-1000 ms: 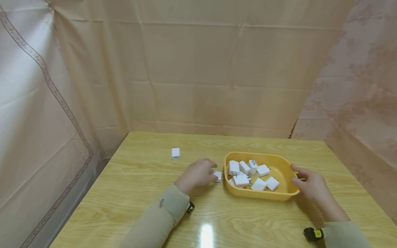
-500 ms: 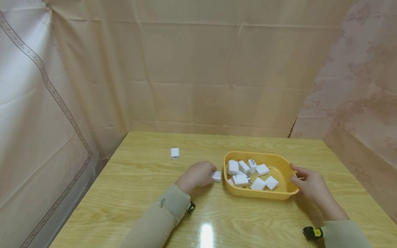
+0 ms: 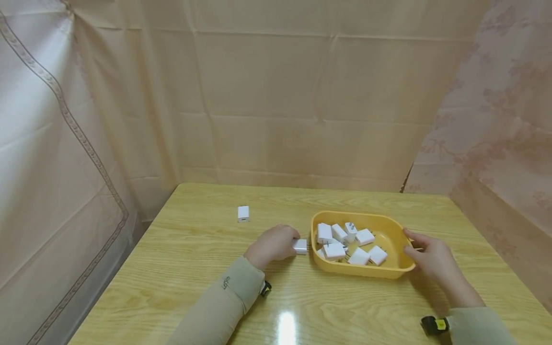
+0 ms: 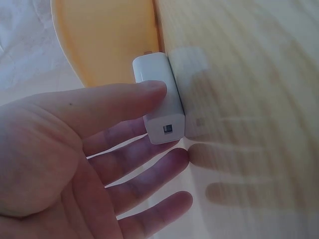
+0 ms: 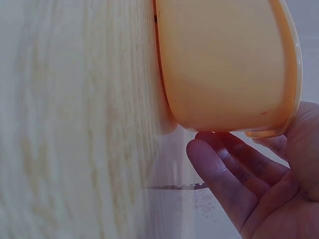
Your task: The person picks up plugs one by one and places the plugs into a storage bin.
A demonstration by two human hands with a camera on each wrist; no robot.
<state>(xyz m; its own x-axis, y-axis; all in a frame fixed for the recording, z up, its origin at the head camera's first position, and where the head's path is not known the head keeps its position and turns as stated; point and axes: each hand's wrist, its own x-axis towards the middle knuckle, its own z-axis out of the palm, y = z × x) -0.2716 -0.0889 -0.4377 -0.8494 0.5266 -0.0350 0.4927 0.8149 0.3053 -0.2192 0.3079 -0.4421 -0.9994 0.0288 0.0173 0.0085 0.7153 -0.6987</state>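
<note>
A white USB wall charger (image 3: 300,247) is pinched by my left hand (image 3: 272,243) just left of a yellow plastic basin (image 3: 366,271). In the left wrist view the thumb (image 4: 149,94) lies across the charger's near face, with other fingers behind it. Its USB port faces back toward the hand, and its far end points at the basin wall. My right hand (image 3: 431,256) grips the basin's right end by the rim. In the right wrist view a fingertip (image 5: 202,149) is right at the outer wall. Several white chargers (image 3: 334,251) lie jumbled inside the basin, mostly to its left.
Another white charger (image 3: 243,213) rests farther back on the wooden table (image 3: 172,268), left of the basin. Beige cloth (image 3: 267,96) hangs behind the table, with more fabric at both sides. Black straps (image 3: 433,326) sit at the wrists.
My left fingers have closed onto the charger beside the basin, and it has shifted slightly left. The right hand and the basin have stayed in place.
</note>
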